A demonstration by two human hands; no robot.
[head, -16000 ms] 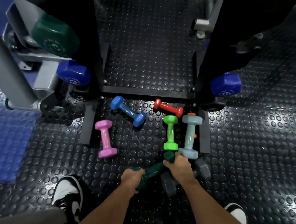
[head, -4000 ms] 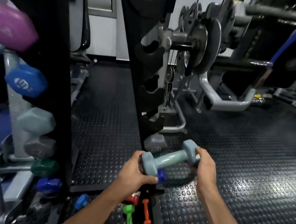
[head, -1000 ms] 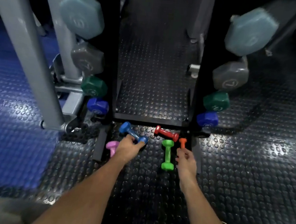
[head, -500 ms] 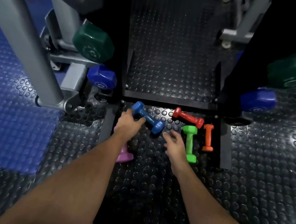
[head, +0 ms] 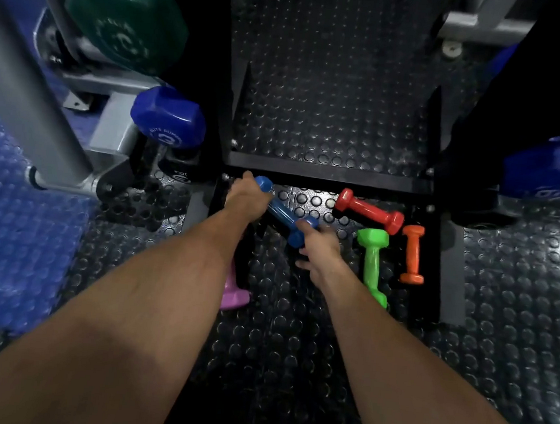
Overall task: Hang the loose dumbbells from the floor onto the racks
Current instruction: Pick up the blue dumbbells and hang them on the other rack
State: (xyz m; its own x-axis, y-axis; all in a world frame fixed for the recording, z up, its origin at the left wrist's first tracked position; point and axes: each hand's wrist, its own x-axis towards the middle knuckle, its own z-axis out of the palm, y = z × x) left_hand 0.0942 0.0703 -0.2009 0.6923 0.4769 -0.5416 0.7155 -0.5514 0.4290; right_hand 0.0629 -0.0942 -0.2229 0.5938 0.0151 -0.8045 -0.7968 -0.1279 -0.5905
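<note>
Grasping blue dumbbell point(head: 283, 212) on floor point(head: 291, 366) — left hand point(head: 244, 198) curled round far head, right hand point(head: 319, 249) wrapping near head. Step: pickup. Next — lift clear, carry up to rack point(head: 326, 177). Red dumbbell point(head: 369, 211), green dumbbell point(head: 371, 261) close at right; pink dumbbell point(head: 235, 293) under left forearm; room above open.

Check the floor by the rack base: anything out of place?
Yes. Red, green, orange and pink dumbbells lie scattered at odd angles. Both hands, left and right, are on the blue dumbbell.
</note>
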